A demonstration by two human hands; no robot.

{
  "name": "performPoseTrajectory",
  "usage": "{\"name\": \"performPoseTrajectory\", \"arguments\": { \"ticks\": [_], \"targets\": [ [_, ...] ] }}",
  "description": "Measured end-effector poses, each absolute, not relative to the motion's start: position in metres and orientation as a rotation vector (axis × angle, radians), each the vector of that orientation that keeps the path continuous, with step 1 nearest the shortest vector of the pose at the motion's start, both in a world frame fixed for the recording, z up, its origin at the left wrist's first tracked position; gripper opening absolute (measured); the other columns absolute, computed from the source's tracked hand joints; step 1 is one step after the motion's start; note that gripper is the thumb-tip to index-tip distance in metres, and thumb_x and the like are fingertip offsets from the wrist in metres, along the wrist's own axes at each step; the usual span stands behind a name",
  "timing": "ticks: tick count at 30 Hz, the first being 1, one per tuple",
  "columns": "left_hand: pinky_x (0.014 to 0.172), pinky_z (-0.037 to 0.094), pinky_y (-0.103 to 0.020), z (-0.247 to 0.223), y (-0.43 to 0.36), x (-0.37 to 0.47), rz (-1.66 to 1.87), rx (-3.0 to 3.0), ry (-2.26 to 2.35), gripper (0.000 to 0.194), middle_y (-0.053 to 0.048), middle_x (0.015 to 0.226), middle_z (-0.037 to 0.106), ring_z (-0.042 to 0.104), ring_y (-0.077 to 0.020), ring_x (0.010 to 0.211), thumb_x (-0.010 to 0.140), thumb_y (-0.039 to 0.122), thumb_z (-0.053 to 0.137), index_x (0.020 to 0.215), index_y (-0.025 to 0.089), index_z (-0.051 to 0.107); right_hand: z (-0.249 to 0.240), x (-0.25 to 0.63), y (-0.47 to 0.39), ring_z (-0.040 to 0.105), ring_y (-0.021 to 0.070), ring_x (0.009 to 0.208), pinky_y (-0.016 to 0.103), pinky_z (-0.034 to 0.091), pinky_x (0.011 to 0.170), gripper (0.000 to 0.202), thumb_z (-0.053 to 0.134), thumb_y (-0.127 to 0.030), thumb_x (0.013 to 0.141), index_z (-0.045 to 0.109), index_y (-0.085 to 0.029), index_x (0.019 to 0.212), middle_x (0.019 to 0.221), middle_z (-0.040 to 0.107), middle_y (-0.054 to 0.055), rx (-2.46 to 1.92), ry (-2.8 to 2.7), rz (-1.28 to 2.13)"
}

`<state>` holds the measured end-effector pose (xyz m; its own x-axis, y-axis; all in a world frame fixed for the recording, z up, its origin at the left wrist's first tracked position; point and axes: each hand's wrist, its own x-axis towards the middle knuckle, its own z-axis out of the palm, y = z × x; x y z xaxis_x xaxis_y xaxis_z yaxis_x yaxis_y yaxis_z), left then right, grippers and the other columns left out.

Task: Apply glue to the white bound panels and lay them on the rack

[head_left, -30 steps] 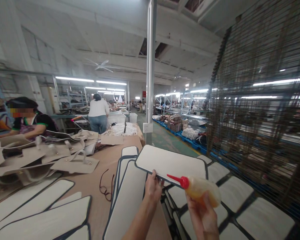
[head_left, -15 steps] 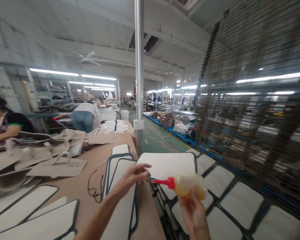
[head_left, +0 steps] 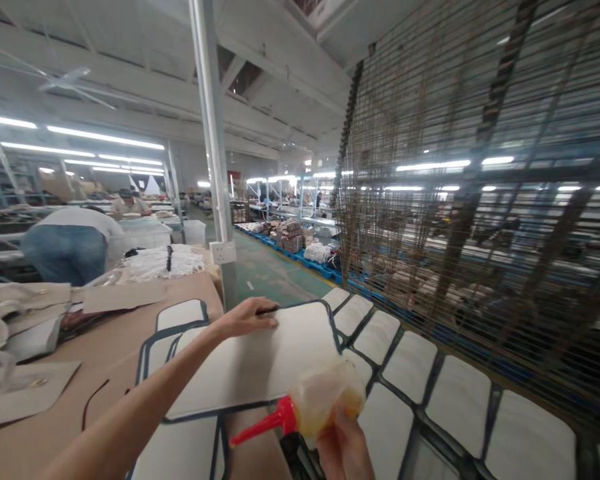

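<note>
My left hand (head_left: 247,317) lies at the far edge of a large white panel (head_left: 290,333) with a dark border, its fingers bent together over that edge. In my right hand (head_left: 343,440) is a clear squeeze bottle (head_left: 325,393) of yellowish liquid. Its red nozzle (head_left: 265,427) points left and down, near the panel's front edge. Underneath and to the left, other dark-edged white panels (head_left: 180,313) lie on the brown table (head_left: 115,347).
Rows of white panels (head_left: 455,393) sit on a rack at right, beside a tall wire mesh (head_left: 480,167). A metal post (head_left: 213,133) stands ahead. Beige pieces (head_left: 30,387) and glasses lie left. A person (head_left: 70,243) bends over beyond the table.
The view has turned right. My left hand has taken hold of the large panel, which now lies further left over the others. The bottle has come nearer, its nozzle tilted lower.
</note>
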<state>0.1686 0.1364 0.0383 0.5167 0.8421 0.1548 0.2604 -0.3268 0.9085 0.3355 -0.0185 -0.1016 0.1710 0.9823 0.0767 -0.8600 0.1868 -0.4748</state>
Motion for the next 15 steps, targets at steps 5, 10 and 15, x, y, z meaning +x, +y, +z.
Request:
{"name": "performPoseTrajectory", "arguments": {
  "ticks": [5, 10, 15],
  "targets": [
    [0.078, 0.044, -0.025, 0.032, 0.139, 0.157, 0.85, 1.871, 0.916, 0.025, -0.002, 0.079, 0.072, 0.061, -0.0262, 0.087, 0.048, 0.016, 0.078, 0.073, 0.02, 0.075, -0.099, 0.349, -0.033, 0.069, 0.0228, 0.085, 0.04, 0.053, 0.087, 0.032, 0.086, -0.039, 0.055, 0.073, -0.025, 0.081, 0.084, 0.074, 0.004, -0.417, -0.321, 1.343],
    [0.066, 0.048, -0.026, 0.028, 0.134, 0.133, 0.766, 1.87, 0.864, 0.026, -0.001, 0.072, 0.072, 0.064, -0.0261, 0.076, 0.052, 0.025, 0.077, 0.077, 0.019, 0.075, -0.057, 0.391, -0.036, 0.068, 0.0214, 0.077, 0.036, 0.055, 0.078, 0.046, 0.088, -0.041, 0.045, 0.072, -0.025, 0.084, 0.084, 0.074, 0.003, -0.558, -0.216, 0.994],
    [0.053, 0.046, -0.024, 0.036, 0.114, 0.124, 0.84, 1.816, 0.832, 0.021, 0.0, 0.059, 0.067, 0.063, -0.0242, 0.064, 0.052, 0.03, 0.074, 0.07, 0.019, 0.073, -0.004, 0.426, -0.02, 0.065, 0.0218, 0.085, 0.043, 0.045, 0.095, 0.056, 0.09, -0.037, 0.04, 0.07, -0.024, 0.09, 0.087, 0.072, 0.002, -0.595, -0.425, 0.734]
  ]
}}
